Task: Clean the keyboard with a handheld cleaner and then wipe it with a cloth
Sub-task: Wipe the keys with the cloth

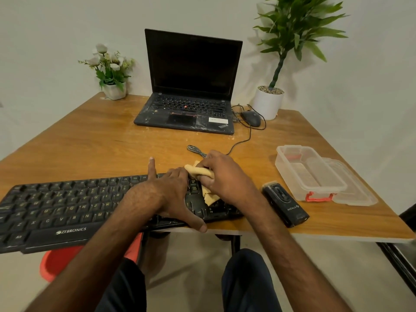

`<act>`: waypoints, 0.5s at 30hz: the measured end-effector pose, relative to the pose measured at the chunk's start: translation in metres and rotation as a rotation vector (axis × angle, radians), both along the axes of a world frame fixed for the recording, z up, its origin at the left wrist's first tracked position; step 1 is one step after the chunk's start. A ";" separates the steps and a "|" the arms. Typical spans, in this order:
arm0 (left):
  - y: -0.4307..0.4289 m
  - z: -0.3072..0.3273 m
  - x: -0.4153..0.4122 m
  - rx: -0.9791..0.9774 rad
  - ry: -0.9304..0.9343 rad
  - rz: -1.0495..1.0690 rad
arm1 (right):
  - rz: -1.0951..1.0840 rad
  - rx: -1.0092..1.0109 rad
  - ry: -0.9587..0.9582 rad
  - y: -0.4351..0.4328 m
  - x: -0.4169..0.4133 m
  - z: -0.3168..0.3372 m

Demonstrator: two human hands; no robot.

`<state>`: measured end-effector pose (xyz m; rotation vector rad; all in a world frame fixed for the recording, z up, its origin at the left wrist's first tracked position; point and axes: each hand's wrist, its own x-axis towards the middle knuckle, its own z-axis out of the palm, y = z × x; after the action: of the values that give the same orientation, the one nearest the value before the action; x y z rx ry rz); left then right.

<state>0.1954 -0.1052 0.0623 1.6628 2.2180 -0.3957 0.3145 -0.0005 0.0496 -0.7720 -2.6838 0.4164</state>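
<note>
While the left hand (171, 194) lies flat, fingers spread, pressing down the keyboard (67, 212), the right hand (222, 176) is clenched round a tan cloth (199, 171) — bunched on the keys at the board's right end. Just right of that grip lies the black handheld cleaner (284, 204) — untouched on the table (90, 140).

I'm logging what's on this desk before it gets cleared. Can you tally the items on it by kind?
Keyboards: 1, the black keyboard
Laptops: 1, laptop
Mice: 1, mouse
Potted plants: 2, flower pot, white pot
Cloths: 1, cloth
Handheld cleaners: 1, cleaner
Plastic containers: 1, container
Total: 8
</note>
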 end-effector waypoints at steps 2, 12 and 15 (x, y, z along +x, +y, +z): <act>0.000 0.001 0.000 -0.011 0.012 0.005 | -0.159 0.009 -0.046 0.011 0.000 0.004; 0.001 -0.001 -0.002 -0.004 -0.006 -0.006 | -0.134 0.014 0.022 0.000 -0.012 -0.003; -0.002 0.000 -0.003 -0.004 -0.022 0.005 | -0.280 -0.134 0.093 0.023 -0.006 -0.001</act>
<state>0.1922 -0.1070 0.0622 1.6517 2.2030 -0.3785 0.3080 0.0229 0.0486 -1.1200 -2.4332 0.5500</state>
